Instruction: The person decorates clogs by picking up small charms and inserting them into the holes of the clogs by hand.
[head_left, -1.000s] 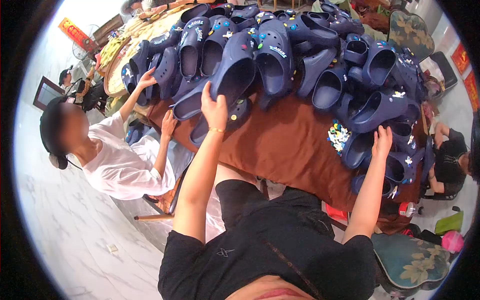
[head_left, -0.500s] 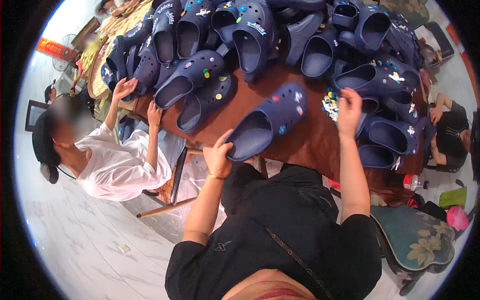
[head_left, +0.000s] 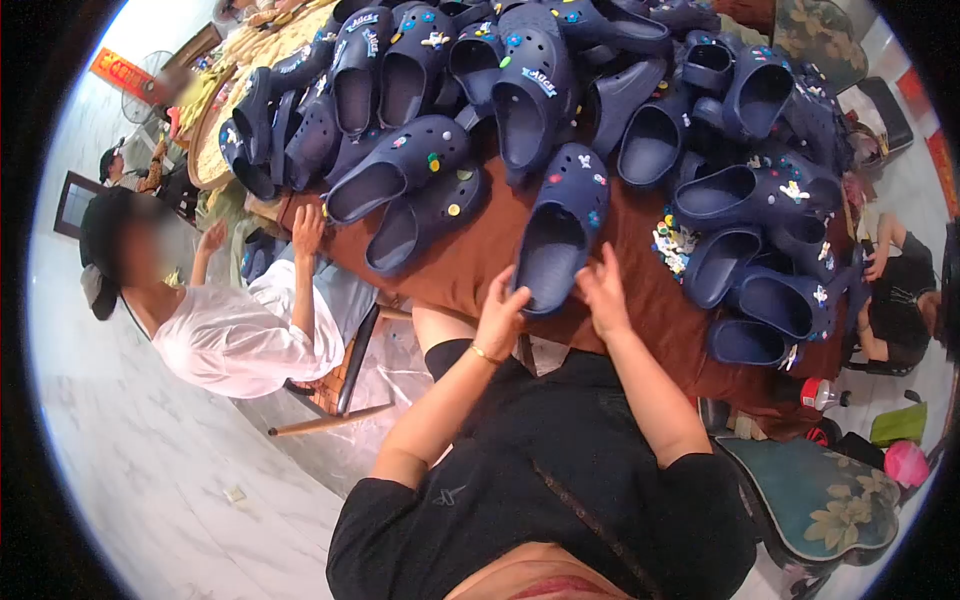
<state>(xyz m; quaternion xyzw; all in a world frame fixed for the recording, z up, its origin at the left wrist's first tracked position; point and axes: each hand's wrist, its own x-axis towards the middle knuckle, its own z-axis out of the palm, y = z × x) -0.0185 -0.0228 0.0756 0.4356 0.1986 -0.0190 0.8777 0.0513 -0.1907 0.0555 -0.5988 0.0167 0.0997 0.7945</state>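
My left hand (head_left: 502, 318) grips a navy clog (head_left: 556, 248) by its heel, thumb at the rim. The clog points away from me over the table's near edge, with small charms on its toe. Beside the clog's right heel side is my right hand (head_left: 604, 295), its fingers apart; whether they touch the clog I cannot tell. A small heap of colourful charms (head_left: 674, 245) lies to the right on the brown tablecloth (head_left: 625, 235). More navy clogs (head_left: 525, 110), several with charms, are piled behind.
A person in a white shirt (head_left: 245, 335) sits at the left, hands near the table edge. Another person in dark clothes (head_left: 900, 310) is at the right. A bottle (head_left: 818, 393) and a green patterned chair (head_left: 815, 490) stand at the lower right.
The clog has turned from pointing right to pointing away from me. My right hand has moved left from beside the charm heap to the clog. The neighbour's hands have shifted.
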